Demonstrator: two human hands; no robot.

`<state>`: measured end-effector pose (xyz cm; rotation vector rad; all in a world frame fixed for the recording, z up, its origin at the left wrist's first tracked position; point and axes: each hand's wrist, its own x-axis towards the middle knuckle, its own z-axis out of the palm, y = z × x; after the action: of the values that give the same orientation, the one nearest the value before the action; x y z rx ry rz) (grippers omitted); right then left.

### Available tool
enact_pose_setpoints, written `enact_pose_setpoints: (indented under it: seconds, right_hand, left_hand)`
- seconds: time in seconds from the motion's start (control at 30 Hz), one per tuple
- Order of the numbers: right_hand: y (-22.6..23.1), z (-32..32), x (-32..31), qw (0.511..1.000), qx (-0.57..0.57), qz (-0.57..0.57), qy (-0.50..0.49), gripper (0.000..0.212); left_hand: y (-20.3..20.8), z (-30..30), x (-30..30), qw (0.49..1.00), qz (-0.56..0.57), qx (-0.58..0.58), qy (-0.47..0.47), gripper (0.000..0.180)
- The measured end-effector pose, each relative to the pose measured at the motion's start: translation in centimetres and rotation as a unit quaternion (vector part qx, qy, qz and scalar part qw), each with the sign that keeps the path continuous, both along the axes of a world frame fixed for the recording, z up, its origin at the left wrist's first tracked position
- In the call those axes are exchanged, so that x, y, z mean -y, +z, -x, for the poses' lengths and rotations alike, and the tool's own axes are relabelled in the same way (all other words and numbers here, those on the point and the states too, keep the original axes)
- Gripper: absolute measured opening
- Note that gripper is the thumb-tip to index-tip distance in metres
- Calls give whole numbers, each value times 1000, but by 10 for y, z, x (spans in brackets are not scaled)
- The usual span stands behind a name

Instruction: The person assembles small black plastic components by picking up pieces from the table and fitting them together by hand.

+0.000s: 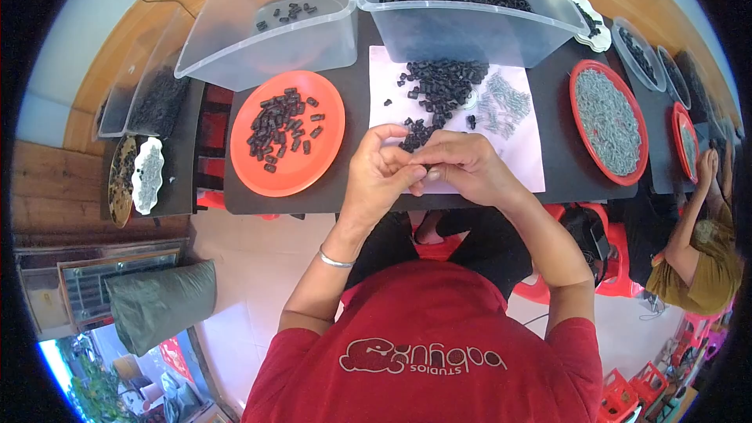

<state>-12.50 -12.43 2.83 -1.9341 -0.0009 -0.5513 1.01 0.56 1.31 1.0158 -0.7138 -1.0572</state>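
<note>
Over the near edge of a white sheet (526, 166), my left hand (374, 174) and my right hand (471, 164) meet at the fingertips. Both are closed in a pinch around something small and dark, mostly hidden by the fingers. Just beyond them lies a heap of small black plastic parts (448, 88), its near end partly behind my hands. To its right, thin silvery metal pieces (503, 106) are spread on the same sheet. Left of my hands, an orange plate (323, 163) carries black pieces (271, 127), some of them loosely scattered.
Two clear plastic bins stand at the back: the left bin (270, 59) has a few black pieces, the right bin (478, 35) many. A red plate (577, 82) of silvery metal pieces sits right on the dark table (356, 121). Another person (697, 254) sits far right.
</note>
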Motion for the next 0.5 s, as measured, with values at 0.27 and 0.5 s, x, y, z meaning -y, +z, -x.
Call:
enact_pose_setpoints:
  seconds: [0.27,0.5]
  right_hand:
    - [-1,-4,-3,998,-13,-49,-32,24]
    - [14,15,-10,988,1,-106,-111,27]
  left_hand:
    - [-1,-5,-1,1000,11,-24,-17,46]
    - [-9,-7,-2,996,66,-57,-29,42]
